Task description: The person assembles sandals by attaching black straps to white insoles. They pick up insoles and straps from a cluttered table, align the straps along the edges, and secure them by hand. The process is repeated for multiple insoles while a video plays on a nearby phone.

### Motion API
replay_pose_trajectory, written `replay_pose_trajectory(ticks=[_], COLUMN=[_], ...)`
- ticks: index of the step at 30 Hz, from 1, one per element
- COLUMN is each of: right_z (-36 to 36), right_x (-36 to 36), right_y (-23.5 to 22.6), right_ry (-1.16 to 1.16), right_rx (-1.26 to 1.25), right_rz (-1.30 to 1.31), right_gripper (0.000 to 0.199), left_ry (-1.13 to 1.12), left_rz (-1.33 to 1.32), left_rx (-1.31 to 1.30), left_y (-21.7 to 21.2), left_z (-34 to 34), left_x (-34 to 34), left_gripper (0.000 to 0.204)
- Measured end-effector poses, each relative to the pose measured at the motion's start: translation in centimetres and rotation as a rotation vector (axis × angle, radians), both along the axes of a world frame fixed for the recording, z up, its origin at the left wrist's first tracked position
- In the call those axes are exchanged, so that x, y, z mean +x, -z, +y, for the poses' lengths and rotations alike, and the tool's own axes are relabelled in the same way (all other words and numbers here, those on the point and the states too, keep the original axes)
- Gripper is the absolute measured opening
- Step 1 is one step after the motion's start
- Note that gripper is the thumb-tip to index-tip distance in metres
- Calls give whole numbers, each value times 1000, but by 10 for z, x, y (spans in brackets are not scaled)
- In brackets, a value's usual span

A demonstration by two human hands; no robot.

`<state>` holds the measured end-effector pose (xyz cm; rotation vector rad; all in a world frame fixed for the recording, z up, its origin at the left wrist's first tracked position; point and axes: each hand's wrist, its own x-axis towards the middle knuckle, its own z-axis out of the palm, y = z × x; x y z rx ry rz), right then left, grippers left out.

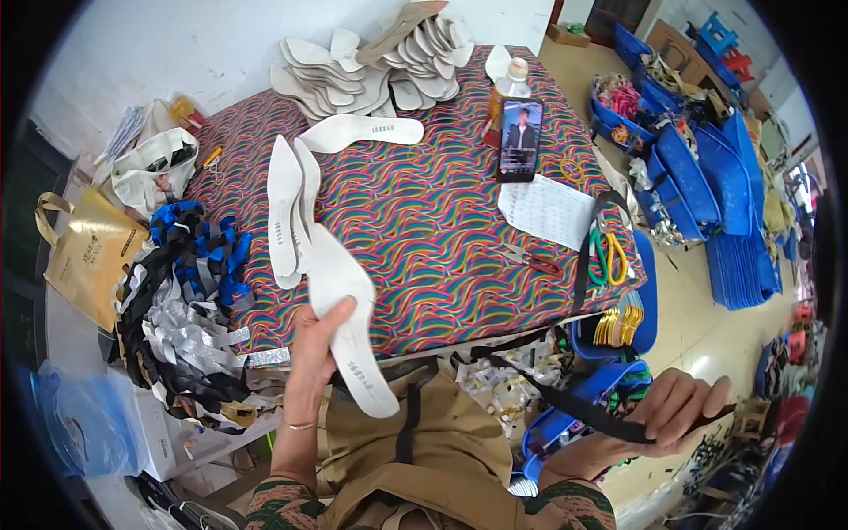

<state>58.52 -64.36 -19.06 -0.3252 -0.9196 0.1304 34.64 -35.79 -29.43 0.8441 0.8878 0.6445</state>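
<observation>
My left hand (316,343) grips a white insole (343,276) by its narrow middle, thumb on top, over the near edge of the patterned table. Out to the right, past the table edge, my right hand (678,408) pinches a black strap (579,406) that stretches leftward toward my apron. Just beyond the held insole, two or three more white insoles (284,212) lie partly overlapping. Another single insole (369,130) rests crosswise behind them. A large heap of insoles (340,78) is piled at the table's far side.
Black, blue and silver strips (190,327) hang over the table's left edge. A phone (519,141) stands against a bottle (518,74), near a paper sheet (548,212), a red-handled tool (539,262) and green-and-yellow scissors (608,259). Blue bins (680,181) stand on the floor at right.
</observation>
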Motion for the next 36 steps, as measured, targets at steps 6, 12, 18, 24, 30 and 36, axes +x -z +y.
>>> replay_pose_trajectory(ticks=[6, 12, 18, 24, 30, 36], right_z=[54, 90, 94, 95, 93, 94], right_x=[-44, -64, -73, -76, -76, -79], right_y=[25, 82, 83, 94, 93, 102], right_ry=[214, 251, 231, 163, 299, 409], right_rx=[-992, -992, -1046, -1008, -1034, -962], right_rz=[311, 61, 50, 161, -47, -74], right_gripper=[9, 9, 16, 21, 20, 21], left_ry=[161, 268, 203, 179, 200, 216], left_rz=[-93, -269, -166, -78, -37, -7], left_rx=[-19, -126, -8, 162, 179, 216], left_y=[-9, -5, -15, -20, -20, -21], left_z=[-54, -71, -86, -91, -90, -90], left_x=[35, 38, 39, 40, 41, 41], left_gripper=[24, 24, 20, 19, 20, 21])
